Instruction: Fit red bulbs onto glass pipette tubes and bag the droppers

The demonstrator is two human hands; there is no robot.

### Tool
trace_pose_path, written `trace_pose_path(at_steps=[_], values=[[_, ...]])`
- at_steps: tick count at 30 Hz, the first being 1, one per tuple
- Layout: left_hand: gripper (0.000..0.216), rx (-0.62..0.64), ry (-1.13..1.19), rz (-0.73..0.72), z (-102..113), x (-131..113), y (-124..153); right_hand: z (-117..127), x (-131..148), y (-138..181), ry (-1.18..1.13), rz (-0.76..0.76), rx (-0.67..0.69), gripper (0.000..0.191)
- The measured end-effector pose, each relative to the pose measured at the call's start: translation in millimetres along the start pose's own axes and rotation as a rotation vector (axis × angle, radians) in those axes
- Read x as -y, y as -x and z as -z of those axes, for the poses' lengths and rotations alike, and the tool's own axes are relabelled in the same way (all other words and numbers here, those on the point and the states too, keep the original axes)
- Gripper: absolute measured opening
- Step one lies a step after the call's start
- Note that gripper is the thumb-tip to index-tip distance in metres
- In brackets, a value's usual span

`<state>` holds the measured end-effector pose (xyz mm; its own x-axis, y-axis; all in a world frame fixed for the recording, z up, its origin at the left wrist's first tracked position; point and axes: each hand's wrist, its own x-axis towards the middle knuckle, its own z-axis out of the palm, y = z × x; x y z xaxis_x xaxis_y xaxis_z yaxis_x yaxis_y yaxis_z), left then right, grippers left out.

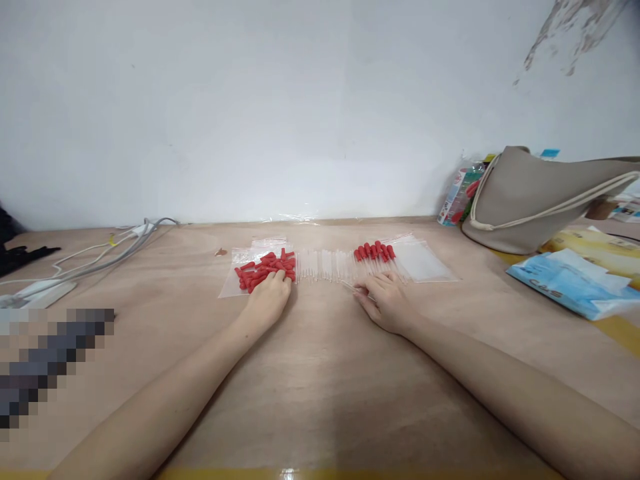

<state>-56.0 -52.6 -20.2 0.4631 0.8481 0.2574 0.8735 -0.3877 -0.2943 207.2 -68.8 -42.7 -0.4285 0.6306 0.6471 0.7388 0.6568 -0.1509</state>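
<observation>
My left hand (271,298) reaches into a pile of red rubber dropper bulbs (260,270), its fingers curled closed on a bulb; the fingertips are partly hidden. These bulbs lie loose on a clear plastic bag (229,283). Between my hands, a row of thin clear dropper tubes (323,265) lies side by side on the table. A single tube (348,285) sticks out leftward from the pinched fingers of my right hand (384,303). Just beyond that hand lie several droppers with red bulbs fitted (375,251), on or beside another clear bag (427,260).
On the right are a grey bag with a cord (525,200), a clear printed package (457,197), a blue tissue pack (565,283) and a yellow pack (595,250). Cables (120,250) and a white power strip (47,293) lie left. A white wall (300,113) borders the table's back.
</observation>
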Motion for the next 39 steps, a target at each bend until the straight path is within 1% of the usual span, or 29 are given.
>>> trace_pose_path(at_steps=[5, 8, 11, 13, 14, 16, 18, 20, 22, 24, 26, 28, 31, 36, 39], values=[[0.031, -0.016, -0.127, 0.019, 14.5, -11.3, 2.8, -2.3, -1.5, -1.2, 0.0, -0.009, 0.018, 0.016], [0.033, -0.046, -0.103, 0.003, 26.0, -22.9, 6.3, -2.9, -2.3, -1.2, 0.0, -0.012, 0.022, 0.017], [0.03, -0.168, 0.115, -0.156, 29.1, -34.0, 9.8, -4.2, -4.2, -1.6, -0.008, -0.015, 0.011, 0.021], [0.027, -0.259, 0.296, -0.289, 24.8, -38.0, 10.8, -5.2, -5.7, -1.9, -0.01, -0.015, 0.009, 0.022], [0.026, -0.28, 0.369, -0.358, 21.5, -38.5, 10.8, -5.6, -6.3, -2.0, -0.008, -0.015, 0.01, 0.022], [0.026, -0.264, 0.483, -0.477, 14.6, -36.9, 9.8, -5.9, -7.0, -2.0, -0.001, -0.014, 0.016, 0.021], [0.026, -0.228, 0.569, -0.528, 9.8, -33.3, 8.3, -5.9, -6.9, -2.1, 0.003, -0.011, 0.026, 0.02], [0.023, -0.222, 0.63, -0.496, 8.0, -30.5, 6.8, -5.5, -6.3, -2.2, 0.001, -0.013, 0.037, 0.02], [0.021, -0.242, 0.658, -0.417, 8.3, -30.4, 5.5, -5.1, -5.5, -2.5, -0.002, -0.015, 0.045, 0.02], [0.03, -0.271, 0.678, -0.314, 8.6, -33.5, 4.1, -4.7, -4.7, -2.8, -0.001, -0.012, 0.048, 0.02], [0.04, -0.272, 0.697, -0.227, 7.2, -38.5, 2.3, -4.4, -4.2, -3.1, -0.003, -0.005, 0.053, 0.021], [0.033, -0.251, 0.709, -0.176, 4.0, -43.4, 0.4, -4.4, -4.0, -3.1, -0.007, -0.003, 0.06, 0.021], [0.017, -0.252, 0.742, -0.143, -0.7, -47.5, -1.6, -5.3, -4.5, -2.4, -0.027, 0.001, 0.054, 0.02], [0.017, -0.258, 0.814, -0.101, -0.3, -46.6, -1.3, -7.9, -4.7, -0.6, -0.042, 0.015, 0.023, 0.021], [0.017, -0.24, 0.823, -0.068, 0.5, -45.9, -1.1, -8.4, -2.6, -0.4, -0.043, 0.054, 0.01, 0.02]])
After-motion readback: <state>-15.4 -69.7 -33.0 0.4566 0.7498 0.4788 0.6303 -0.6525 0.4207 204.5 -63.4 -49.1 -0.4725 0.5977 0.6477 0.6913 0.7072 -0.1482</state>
